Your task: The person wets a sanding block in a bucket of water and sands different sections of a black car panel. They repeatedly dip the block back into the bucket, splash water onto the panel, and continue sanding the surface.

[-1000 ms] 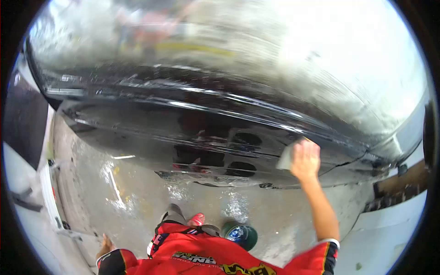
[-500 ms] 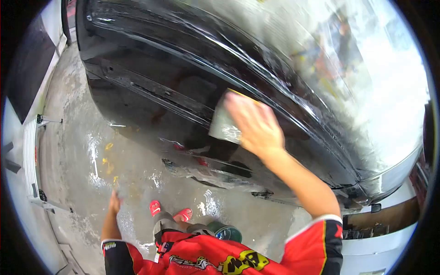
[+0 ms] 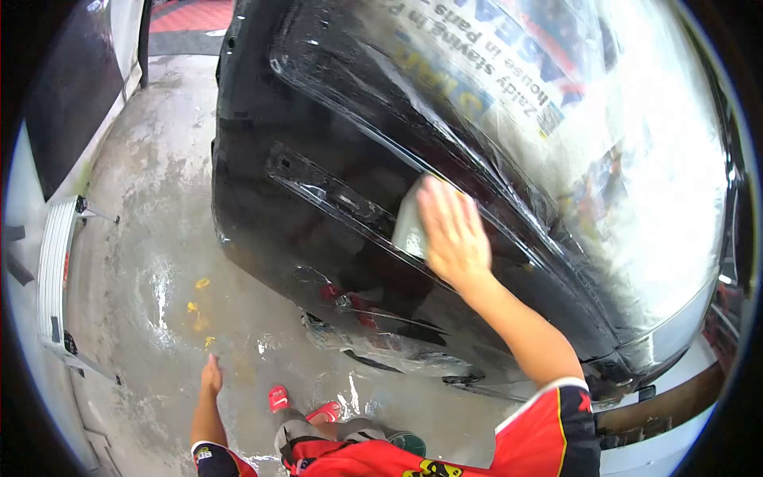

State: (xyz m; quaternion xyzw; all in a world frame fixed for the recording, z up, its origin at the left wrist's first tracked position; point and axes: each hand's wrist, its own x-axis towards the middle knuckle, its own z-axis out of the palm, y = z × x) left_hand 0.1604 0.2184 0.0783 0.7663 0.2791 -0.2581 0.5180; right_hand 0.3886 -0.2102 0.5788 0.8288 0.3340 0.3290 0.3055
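Observation:
My right hand (image 3: 457,234) presses a wet grey sheet of sandpaper (image 3: 410,226) flat against the black car panel (image 3: 350,191). Its fingers lie over the sheet's right side, and a thin yellow edge shows at the top by the fingertips. Left of the sheet runs a long recess (image 3: 334,195) with bare fixing points. Clear plastic film (image 3: 509,135) covers the glass above. Hanging at my side over the wet floor, my left hand (image 3: 211,374) is empty, its fingers stretched out and seen edge-on.
A folded metal step platform (image 3: 60,270) stands by the left wall. Yellow marks (image 3: 197,310) dot the wet concrete floor (image 3: 159,207). A dark green bucket (image 3: 407,443) sits near my feet. At right, a shelf (image 3: 660,413) lies beyond the car's corner.
My view has shifted, bringing more of the car's far side and printed lettering under the film into sight. My right hand stays on the sandpaper against the panel; my left still hangs empty.

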